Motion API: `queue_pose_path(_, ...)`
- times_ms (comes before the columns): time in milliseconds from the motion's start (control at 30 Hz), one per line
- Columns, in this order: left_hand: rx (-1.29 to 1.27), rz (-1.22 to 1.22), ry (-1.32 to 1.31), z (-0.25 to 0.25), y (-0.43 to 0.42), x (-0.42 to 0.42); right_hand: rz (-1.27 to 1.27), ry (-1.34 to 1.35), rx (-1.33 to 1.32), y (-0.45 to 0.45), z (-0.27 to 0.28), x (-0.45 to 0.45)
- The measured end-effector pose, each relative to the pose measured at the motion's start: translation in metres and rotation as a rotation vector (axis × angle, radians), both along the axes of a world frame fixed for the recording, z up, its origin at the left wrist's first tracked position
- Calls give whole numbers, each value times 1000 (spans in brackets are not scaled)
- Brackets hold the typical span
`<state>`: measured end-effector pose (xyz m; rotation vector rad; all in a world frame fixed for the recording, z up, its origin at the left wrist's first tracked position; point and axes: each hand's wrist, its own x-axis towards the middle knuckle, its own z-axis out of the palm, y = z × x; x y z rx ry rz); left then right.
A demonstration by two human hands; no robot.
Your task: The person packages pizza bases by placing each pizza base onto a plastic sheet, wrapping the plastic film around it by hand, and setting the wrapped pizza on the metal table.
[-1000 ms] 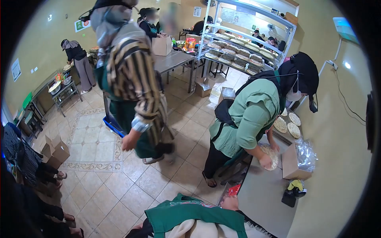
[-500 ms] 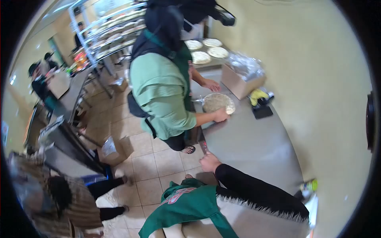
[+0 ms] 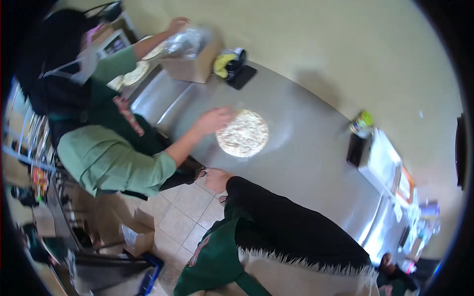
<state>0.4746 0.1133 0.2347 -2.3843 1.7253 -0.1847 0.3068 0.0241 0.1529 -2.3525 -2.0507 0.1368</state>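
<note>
My right hand [image 3: 217, 180], at the end of a black sleeve, is closed at the near edge of the steel table [image 3: 296, 163]. What its fingers hold, if anything, I cannot make out. Just beyond it lies a flat, round pizza [image 3: 242, 133], mottled white and brown, apart from my hand. A co-worker's hand [image 3: 215, 120] hovers blurred at the pizza's left rim. The co-worker's other hand [image 3: 177, 25] reaches to clear plastic bags [image 3: 185, 43] in a cardboard box [image 3: 190, 66]. My left hand is out of view.
Beside the box sits a black and yellow item [image 3: 229, 64]. A bright green-labelled container [image 3: 362, 122] and a white tray [image 3: 382, 160] stand along the wall at right. More pizza bases [image 3: 136, 73] lie behind the co-worker. An open carton [image 3: 138, 234] is on the tiled floor.
My view has swung right and tilted. The pizza now lies farther from the box. One co-worker hand has gone from near the pizza to the bags. My right hand stays closed at the table edge.
</note>
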Motion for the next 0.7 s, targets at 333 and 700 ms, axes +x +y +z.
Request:
queue_pose_path(333,9,924,704,-151,106,-202,-706,659,864,-120,29,-62)
queue_pose_path(700,-143,1012,811,-253,179,-438,-2013,-740,869,-504,72,-38)
